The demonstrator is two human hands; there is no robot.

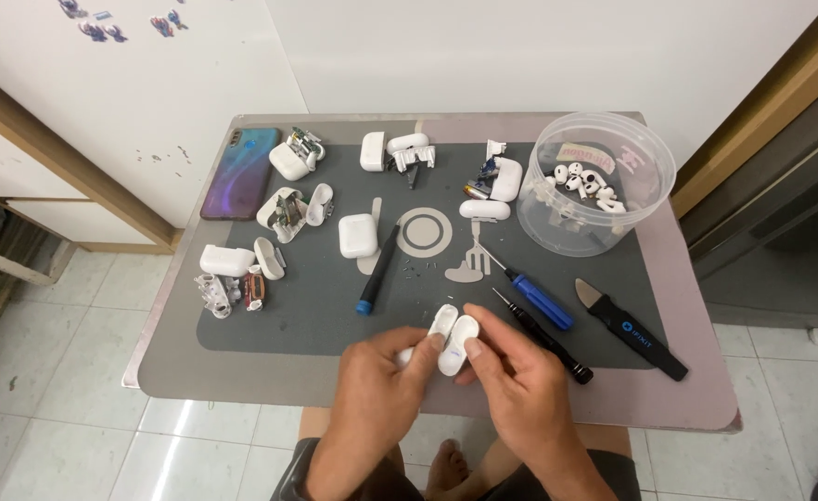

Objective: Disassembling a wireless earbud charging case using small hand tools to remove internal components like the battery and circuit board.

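Left hand (378, 371), right hand (511, 371), each grip grasping one open white earbud case (453, 334), three screwdrivers (539, 299) beyond.

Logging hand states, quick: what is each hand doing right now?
Left hand: closed on the white earbud case.
Right hand: fingers gripping the same case.

phone (239, 174) | clear tub of earbuds (594, 181) | blue screwdriver (539, 299) | black pry tool (630, 328)

Both hands, left (378, 378) and right (517, 383), are bare, forearms unsleeved; dark grey shorts, bare feet
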